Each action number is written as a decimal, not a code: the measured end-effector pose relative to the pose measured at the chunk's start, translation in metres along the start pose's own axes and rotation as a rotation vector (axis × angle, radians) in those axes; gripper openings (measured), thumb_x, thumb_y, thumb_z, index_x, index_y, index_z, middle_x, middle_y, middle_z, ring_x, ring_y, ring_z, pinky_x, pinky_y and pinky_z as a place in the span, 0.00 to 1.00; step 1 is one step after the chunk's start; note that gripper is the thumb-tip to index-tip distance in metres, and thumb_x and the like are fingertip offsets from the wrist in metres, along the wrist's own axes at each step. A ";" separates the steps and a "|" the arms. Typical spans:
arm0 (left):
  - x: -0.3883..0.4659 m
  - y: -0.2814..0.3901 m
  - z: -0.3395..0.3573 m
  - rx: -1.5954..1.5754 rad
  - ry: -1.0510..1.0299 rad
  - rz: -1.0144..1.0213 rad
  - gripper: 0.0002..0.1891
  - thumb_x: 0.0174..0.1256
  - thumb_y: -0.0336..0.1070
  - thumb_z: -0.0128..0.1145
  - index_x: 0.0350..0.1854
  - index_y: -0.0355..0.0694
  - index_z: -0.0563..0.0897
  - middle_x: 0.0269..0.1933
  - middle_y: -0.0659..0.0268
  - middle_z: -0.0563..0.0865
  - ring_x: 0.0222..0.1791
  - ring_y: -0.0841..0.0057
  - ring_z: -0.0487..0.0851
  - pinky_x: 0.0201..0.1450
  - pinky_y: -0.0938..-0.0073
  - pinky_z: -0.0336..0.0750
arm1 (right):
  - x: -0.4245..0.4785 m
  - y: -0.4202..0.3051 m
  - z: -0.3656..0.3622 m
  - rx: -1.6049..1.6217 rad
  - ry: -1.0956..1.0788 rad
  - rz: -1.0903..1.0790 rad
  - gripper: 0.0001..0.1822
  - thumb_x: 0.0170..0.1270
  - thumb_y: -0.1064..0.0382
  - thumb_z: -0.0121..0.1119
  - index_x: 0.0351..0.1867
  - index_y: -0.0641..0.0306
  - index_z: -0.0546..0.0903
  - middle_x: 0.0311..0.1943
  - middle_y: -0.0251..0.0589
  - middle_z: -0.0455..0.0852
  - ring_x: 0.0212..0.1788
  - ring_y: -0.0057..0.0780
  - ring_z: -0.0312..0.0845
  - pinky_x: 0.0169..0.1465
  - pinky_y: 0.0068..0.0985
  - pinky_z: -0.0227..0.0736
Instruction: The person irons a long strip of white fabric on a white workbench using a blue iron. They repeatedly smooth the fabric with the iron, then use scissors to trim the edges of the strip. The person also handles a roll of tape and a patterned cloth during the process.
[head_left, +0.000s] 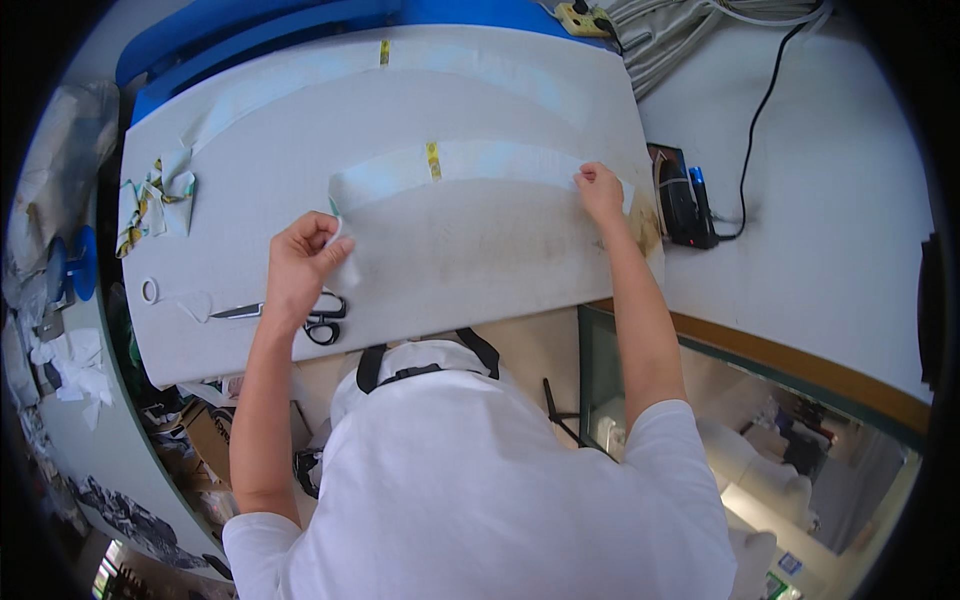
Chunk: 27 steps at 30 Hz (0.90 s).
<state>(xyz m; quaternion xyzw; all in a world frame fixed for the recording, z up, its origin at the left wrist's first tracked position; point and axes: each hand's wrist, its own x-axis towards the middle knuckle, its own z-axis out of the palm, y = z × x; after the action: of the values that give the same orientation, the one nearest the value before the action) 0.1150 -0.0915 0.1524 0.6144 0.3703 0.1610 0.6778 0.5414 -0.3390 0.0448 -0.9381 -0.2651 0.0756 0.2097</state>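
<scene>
A pale, arched fabric strip (495, 160) lies across the cloth-covered table, with a short yellow patterned band (433, 161) crossing it. My left hand (304, 251) pinches its lifted left end, where a bit of green shows and a white edge curls by the thumb. At the right end, the fingertips of my right hand (600, 191) are pinched together on the strip. Farther back lies a longer arched strip (300, 84) with a similar yellow band. Black-handled scissors (324, 330) rest below my left hand, partly hidden by that wrist.
On the table's left are crumpled patterned fabric (169, 191) and a white tape roll (150, 290). A black electric device (684, 206) with a red light and cord sits at the right. A yellow power strip (583, 19) lies at the back. Brown stains mark the cover's right edge.
</scene>
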 end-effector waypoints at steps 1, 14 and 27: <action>0.000 0.021 0.014 -0.064 -0.006 -0.008 0.05 0.64 0.24 0.66 0.38 0.34 0.82 0.31 0.75 0.83 0.32 0.91 0.76 0.37 0.85 0.71 | 0.016 0.011 0.000 -0.019 0.017 -0.015 0.15 0.59 0.58 0.69 0.44 0.62 0.86 0.40 0.45 0.90 0.44 0.41 0.86 0.50 0.34 0.79; -0.002 0.143 0.018 -0.727 0.076 0.198 0.17 0.65 0.29 0.61 0.56 0.34 0.79 0.49 0.59 0.88 0.49 0.72 0.88 0.57 0.72 0.80 | 0.021 0.031 -0.062 0.414 -0.494 -0.142 0.08 0.64 0.64 0.66 0.33 0.64 0.79 0.24 0.29 0.79 0.28 0.15 0.70 0.34 0.20 0.66; 0.120 0.114 -0.123 -0.437 0.308 0.105 0.13 0.65 0.32 0.65 0.51 0.39 0.84 0.44 0.63 0.88 0.48 0.75 0.85 0.54 0.72 0.79 | 0.090 -0.079 -0.164 0.753 -0.464 -0.045 0.13 0.68 0.71 0.61 0.53 0.65 0.78 0.37 0.31 0.85 0.39 0.12 0.78 0.44 0.15 0.72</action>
<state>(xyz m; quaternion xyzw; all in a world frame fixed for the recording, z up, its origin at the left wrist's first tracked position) 0.1368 0.0991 0.2282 0.4402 0.3932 0.3634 0.7208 0.6227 -0.2886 0.2241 -0.7484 -0.2792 0.3710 0.4736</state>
